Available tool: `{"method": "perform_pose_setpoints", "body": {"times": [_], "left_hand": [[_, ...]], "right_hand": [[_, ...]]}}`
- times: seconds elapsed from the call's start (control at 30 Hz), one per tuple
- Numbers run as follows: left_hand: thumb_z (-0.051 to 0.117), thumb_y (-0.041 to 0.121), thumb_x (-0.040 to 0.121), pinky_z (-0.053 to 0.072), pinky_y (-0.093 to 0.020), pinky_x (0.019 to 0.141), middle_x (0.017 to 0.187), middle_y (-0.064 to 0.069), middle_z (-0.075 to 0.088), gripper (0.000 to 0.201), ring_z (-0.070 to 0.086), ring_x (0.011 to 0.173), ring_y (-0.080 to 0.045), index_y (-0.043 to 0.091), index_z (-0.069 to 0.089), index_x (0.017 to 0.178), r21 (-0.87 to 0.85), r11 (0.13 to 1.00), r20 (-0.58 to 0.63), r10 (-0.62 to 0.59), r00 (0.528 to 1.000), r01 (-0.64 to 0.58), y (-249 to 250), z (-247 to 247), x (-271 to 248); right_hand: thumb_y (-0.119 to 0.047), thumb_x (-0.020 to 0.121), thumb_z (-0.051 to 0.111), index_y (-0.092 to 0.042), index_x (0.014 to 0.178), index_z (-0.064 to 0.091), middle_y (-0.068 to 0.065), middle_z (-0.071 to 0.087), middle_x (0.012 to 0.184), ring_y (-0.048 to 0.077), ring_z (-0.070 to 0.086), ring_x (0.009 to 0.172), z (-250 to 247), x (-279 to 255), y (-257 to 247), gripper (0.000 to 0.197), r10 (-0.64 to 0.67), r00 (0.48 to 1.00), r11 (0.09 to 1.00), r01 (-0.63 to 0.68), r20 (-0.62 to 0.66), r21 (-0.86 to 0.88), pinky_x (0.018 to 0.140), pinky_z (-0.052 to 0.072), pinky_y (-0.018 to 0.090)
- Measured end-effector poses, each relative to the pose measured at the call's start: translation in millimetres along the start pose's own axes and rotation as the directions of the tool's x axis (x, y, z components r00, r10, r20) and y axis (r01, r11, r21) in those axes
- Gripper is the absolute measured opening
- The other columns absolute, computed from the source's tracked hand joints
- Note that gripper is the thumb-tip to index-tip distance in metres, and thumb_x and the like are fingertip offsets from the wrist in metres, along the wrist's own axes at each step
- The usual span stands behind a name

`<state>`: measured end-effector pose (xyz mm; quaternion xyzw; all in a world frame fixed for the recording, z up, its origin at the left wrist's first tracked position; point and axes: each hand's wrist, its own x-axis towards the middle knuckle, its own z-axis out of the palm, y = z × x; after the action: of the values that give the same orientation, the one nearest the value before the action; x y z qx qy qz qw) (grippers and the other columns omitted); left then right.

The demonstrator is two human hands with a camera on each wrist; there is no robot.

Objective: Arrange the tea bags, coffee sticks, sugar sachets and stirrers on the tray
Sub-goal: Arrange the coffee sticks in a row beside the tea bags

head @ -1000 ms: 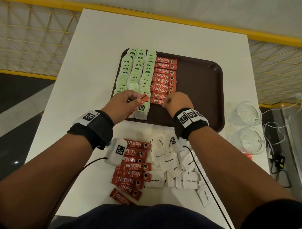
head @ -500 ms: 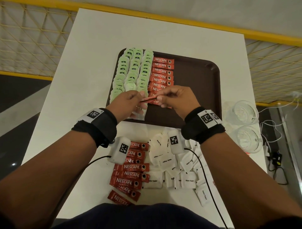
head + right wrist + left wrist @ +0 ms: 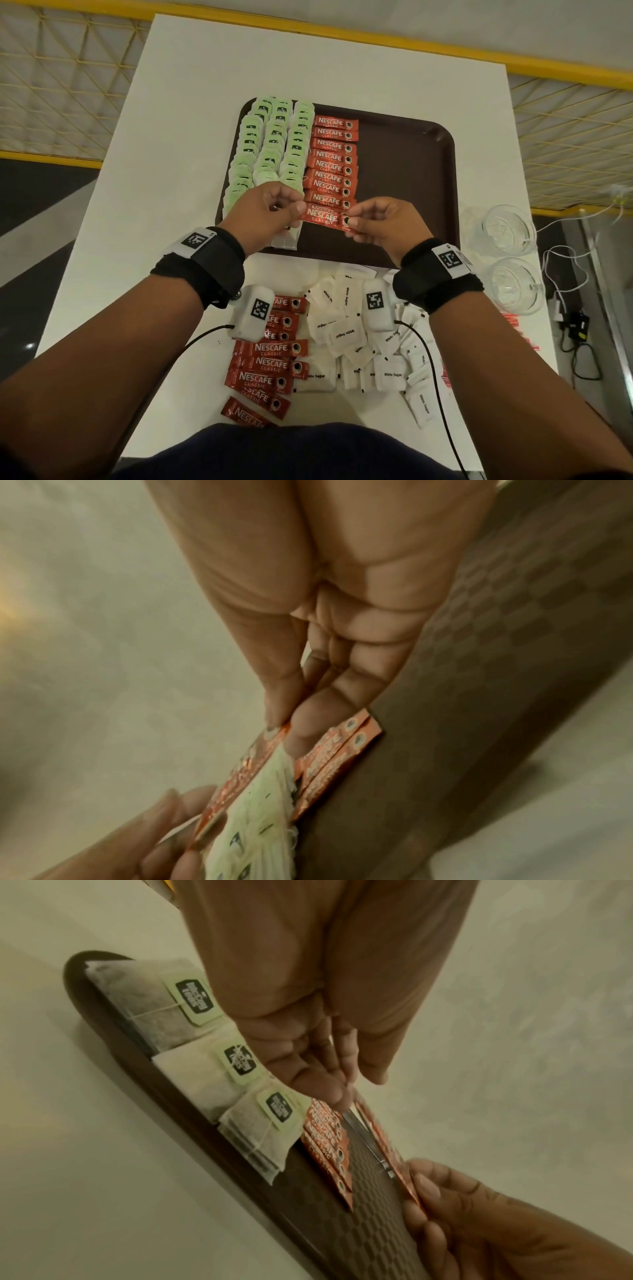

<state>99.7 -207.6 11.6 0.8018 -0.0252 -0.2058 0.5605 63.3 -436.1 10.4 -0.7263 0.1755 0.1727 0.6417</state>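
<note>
As seen from the head cam: both hands shared one stick.
Left hand (image 3: 270, 209): pinched the coffee stick (image 3: 322, 216) at 9 o'clock.
Right hand (image 3: 383, 222): pinched its 3 o'clock end.
Stick: just over the tray (image 3: 411, 192), 6 o'clock of the coffee row (image 3: 334, 161).

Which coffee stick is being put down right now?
Find the brown tray, then the column of red coffee sticks beside the green tea bags. At its near end, one stick is pinched at both ends, left hand and right hand.
</note>
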Motion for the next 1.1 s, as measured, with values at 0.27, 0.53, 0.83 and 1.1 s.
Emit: {"method": "perform_pose_setpoints", "body": {"times": [0.27,0.53,0.83,1.1], "left_hand": [[0.059,0.034,0.096,0.043,-0.021,0.065,0.101,0.001,0.066,0.022,0.062,0.074,-0.008,0.017,0.064,0.109,0.093,0.995,-0.096,-0.033,0.995,0.042,-16.2,-12.8,-10.0],[0.059,0.032,0.096,0.049,-0.026,0.077,0.103,-0.001,0.068,0.018,0.062,0.077,-0.009,0.017,0.065,0.104,0.131,0.991,-0.139,-0.007,0.99,0.025,-21.5,-9.4,-20.7],[0.058,0.029,0.097,0.051,-0.028,0.075,0.094,0.0,0.067,0.017,0.064,0.079,-0.014,0.016,0.065,0.102,0.265,0.964,-0.05,0.004,0.999,0.009,-31.9,-27.0,-62.1],[0.067,0.028,0.091,0.048,-0.031,0.082,0.104,0.007,0.061,0.009,0.06,0.095,-0.013,0.024,0.068,0.099,0.522,0.853,0.121,-0.051,0.991,-0.02,-61.2,-38.4,-112.7]], "right_hand": [[-0.003,0.087,0.07,-0.008,0.093,0.066,0.015,0.072,0.09,0.018,0.072,0.076,-9.9,13.5,15.5,0.009,0.121,0.989,0.978,-0.134,-0.09,-0.161,0.067,0.059,0.025],[-0.018,0.084,0.075,-0.015,0.09,0.062,0.003,0.072,0.08,0.013,0.071,0.065,9.8,35.3,18.0,0.015,0.08,0.975,0.876,-0.169,-0.209,-0.452,0.063,0.059,0.028],[-0.036,0.087,0.07,-0.019,0.091,0.059,-0.003,0.065,0.079,0.012,0.066,0.069,9.5,-6.6,3.6,0.021,-0.059,0.976,0.756,-0.093,-0.208,-0.648,0.069,0.057,0.032],[-0.035,0.091,0.063,-0.021,0.103,0.068,-0.004,0.065,0.102,0.013,0.059,0.095,76.6,-80.8,9.5,0.019,-0.117,0.968,0.464,0.253,0.224,-0.849,0.081,0.045,0.027]]}}
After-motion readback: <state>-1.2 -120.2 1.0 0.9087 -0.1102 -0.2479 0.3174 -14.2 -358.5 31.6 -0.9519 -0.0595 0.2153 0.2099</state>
